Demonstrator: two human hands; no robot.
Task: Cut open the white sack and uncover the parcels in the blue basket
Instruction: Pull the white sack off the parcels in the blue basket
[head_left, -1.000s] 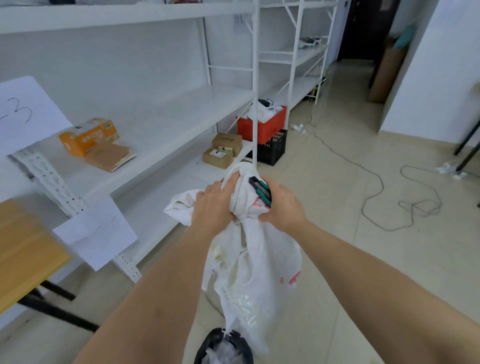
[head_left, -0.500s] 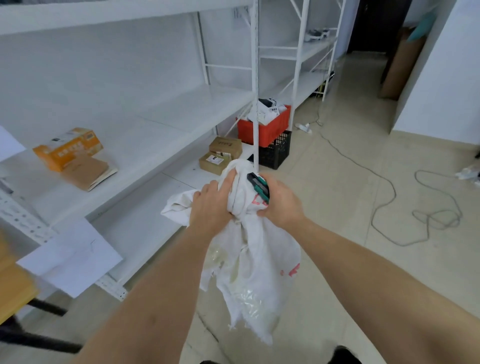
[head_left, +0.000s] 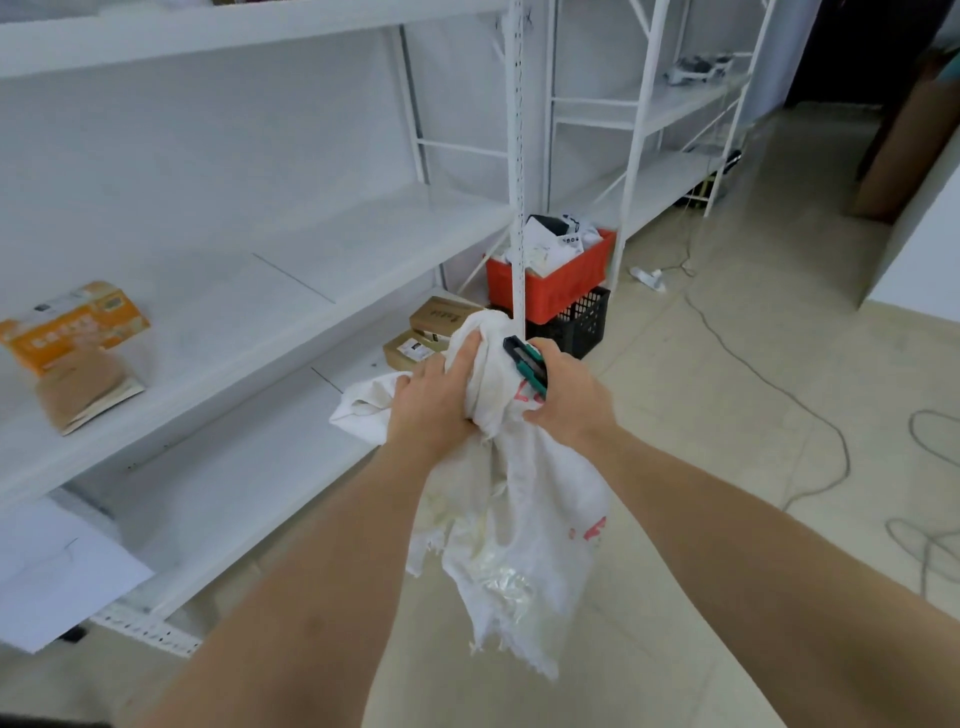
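Both hands are clutching the bunched top of the white sack (head_left: 519, 519) in mid-air: the left hand (head_left: 434, 405) is wrapping its fingers tight around the gathered cloth, and the right hand (head_left: 569, 397) is pinching the sack from the other side while also pressing a green-and-black cutter (head_left: 525, 364) against its palm. Below the grip the sack is hanging slack, its frayed lower edge dangling over the pale tiled floor (head_left: 701, 415), with red print showing on its right side. Left of the grip, white metal shelving (head_left: 311, 291) is running along the wall; one orange box (head_left: 72, 325) is lying on the middle shelf, touching one brown envelope (head_left: 85, 392) in front of it. Just beyond the grip, two brown cartons (head_left: 431, 332) are sitting on the lowest shelf. Past those, one red crate (head_left: 561, 283) full of packets is resting on one black crate (head_left: 584, 322). Right of the grip, cables (head_left: 810, 415) are trailing over the floor. Down to the left, one white sheet (head_left: 57, 577) is hanging at the shelf's corner. No blue basket is showing in this view.
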